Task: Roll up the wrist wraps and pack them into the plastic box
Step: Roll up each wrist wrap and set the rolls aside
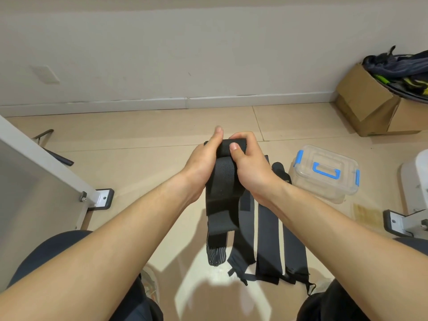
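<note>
The grip is closed on both sides. The left hand and the right hand together hold one black wrist wrap in the air above a tiled floor. The top end of this wrap is wound into a short roll. The right hand curls its fingers over the roll, with the thumb pressed on its near face. The left hand holds the roll's left end, thumb stretched up along it. The loose tail of the wrap hangs down between the forearms and ends in a striped tip.

Three more dark wraps lie flat on the floor, side by side and close together, just to the right of the hanging tail: the first strip, the second strip and the third strip. The right forearm crosses above their far ends and hides part of them. That makes four wraps in all.

One clear plastic box, with blue clasps and a blue handle, stands on the floor to the right of the wraps, its lid on.

In the far right corner, by the wall, sits one open cardboard box holding dark cloth. A white metal frame stands at the left, and another metal foot at the right edge.
</note>
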### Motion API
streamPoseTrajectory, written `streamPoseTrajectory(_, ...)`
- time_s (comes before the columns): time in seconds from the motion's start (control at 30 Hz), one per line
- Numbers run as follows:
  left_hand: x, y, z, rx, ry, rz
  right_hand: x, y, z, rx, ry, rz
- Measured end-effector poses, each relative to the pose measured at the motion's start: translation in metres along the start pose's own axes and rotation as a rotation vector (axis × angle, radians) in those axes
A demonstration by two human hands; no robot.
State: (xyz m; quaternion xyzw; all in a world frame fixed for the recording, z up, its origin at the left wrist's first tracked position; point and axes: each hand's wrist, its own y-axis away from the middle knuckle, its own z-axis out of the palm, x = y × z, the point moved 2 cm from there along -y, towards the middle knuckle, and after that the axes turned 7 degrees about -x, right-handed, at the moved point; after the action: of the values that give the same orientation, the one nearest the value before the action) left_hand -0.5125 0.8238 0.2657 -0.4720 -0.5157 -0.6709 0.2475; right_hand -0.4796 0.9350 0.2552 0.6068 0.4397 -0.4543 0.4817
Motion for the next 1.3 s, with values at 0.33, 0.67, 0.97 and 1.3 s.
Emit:
streamPoseTrajectory(0.33, -0.004, -0.002, -0.006, 0.090, 0.078, 0.128, 0.006, 0.003, 0.005, -0.057, -0.158, 0.092)
streamPoseTrajectory(0.67, 0.000, 0.003, -0.003, -0.043, 0.116, 0.207, -0.002, -0.002, -0.002, -0.011, -0.193, 0.124)
streamPoseTrajectory(0.97, 0.000, -0.001, -0.005, -0.055, 0.096, 0.069, -0.005, 0.001, -0.002, -0.049, -0.176, -0.006)
streamPoseTrajectory(1.3, -0.002, 0.000, -0.004, 0.074, 0.075, 0.230, 0.003, -0.003, 0.002, -0.030, -0.241, 0.169)
